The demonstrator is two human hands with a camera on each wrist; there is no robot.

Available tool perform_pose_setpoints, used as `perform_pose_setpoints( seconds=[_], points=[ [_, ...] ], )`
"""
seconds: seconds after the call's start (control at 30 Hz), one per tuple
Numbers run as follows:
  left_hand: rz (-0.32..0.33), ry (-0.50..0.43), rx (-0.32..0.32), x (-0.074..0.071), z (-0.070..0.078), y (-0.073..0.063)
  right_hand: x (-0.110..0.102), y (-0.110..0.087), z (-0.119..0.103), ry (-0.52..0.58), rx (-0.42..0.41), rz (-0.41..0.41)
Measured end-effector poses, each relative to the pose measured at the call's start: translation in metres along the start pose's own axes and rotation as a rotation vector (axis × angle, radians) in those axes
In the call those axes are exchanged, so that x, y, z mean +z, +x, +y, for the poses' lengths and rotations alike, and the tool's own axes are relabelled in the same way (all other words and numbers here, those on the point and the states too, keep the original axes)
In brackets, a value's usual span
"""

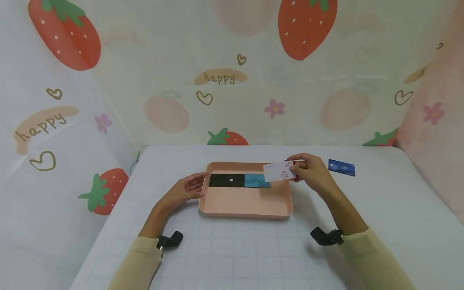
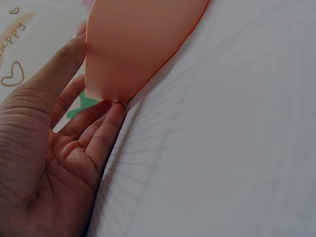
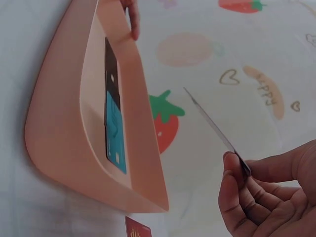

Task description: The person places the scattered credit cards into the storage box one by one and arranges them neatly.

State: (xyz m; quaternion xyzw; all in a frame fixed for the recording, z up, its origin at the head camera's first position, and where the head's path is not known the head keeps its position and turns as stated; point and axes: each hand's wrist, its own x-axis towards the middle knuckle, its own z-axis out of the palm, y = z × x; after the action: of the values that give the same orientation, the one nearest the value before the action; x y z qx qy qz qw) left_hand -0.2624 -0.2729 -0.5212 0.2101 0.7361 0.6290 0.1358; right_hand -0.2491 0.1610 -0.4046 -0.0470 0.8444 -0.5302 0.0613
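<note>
My right hand (image 1: 309, 171) pinches a white card (image 1: 278, 171) between thumb and fingers, over the right part of a pink tray (image 1: 246, 205). In the right wrist view the white card (image 3: 212, 121) appears nearly edge-on, apart from the tray. Inside the tray, dark cards (image 1: 220, 180) and a teal card (image 1: 256, 181) lie in a row, the teal one at the right end. My left hand (image 1: 185, 188) rests against the tray's left side, fingers relaxed. The left wrist view shows its thumb and fingertips touching the tray wall (image 2: 138, 44).
A red card (image 3: 138, 228) lies on the table just right of the tray, mostly hidden behind my right hand in the head view. Farther right on the white table lies a dark blue card (image 1: 342, 167). A strawberry-print curtain (image 1: 253, 88) stands behind the table.
</note>
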Motion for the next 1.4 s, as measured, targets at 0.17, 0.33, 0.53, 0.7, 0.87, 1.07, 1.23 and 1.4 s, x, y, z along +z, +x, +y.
perform_pose_setpoints(
  seconds=[0.17, 0.33, 0.53, 0.7, 0.87, 1.07, 1.23, 1.4],
  points=[
    [0.002, 0.0, -0.008, 0.0, 0.001, -0.001, 0.008, -0.001, -0.006, -0.014, -0.013, -0.009],
    [0.002, 0.005, -0.012, 0.0, 0.001, -0.001, 0.014, -0.001, -0.01, -0.004, -0.025, -0.015],
    [0.006, 0.004, -0.004, -0.001, 0.001, -0.001, 0.024, 0.003, -0.013, 0.006, -0.05, -0.035],
    [0.011, 0.005, 0.0, -0.001, -0.001, -0.002, 0.035, 0.007, -0.014, 0.008, -0.076, -0.063],
    [0.004, 0.008, -0.002, -0.001, 0.0, -0.001, 0.045, 0.01, -0.016, 0.026, -0.065, -0.075],
    [0.002, -0.009, 0.008, -0.002, 0.0, -0.001, 0.058, 0.014, -0.019, 0.026, -0.064, -0.09],
    [-0.003, -0.027, 0.02, -0.003, 0.0, -0.001, 0.069, 0.017, -0.02, 0.066, -0.089, -0.104],
    [-0.007, -0.011, 0.026, -0.002, -0.002, 0.001, 0.08, 0.017, -0.019, 0.105, -0.067, -0.108]
  ],
)
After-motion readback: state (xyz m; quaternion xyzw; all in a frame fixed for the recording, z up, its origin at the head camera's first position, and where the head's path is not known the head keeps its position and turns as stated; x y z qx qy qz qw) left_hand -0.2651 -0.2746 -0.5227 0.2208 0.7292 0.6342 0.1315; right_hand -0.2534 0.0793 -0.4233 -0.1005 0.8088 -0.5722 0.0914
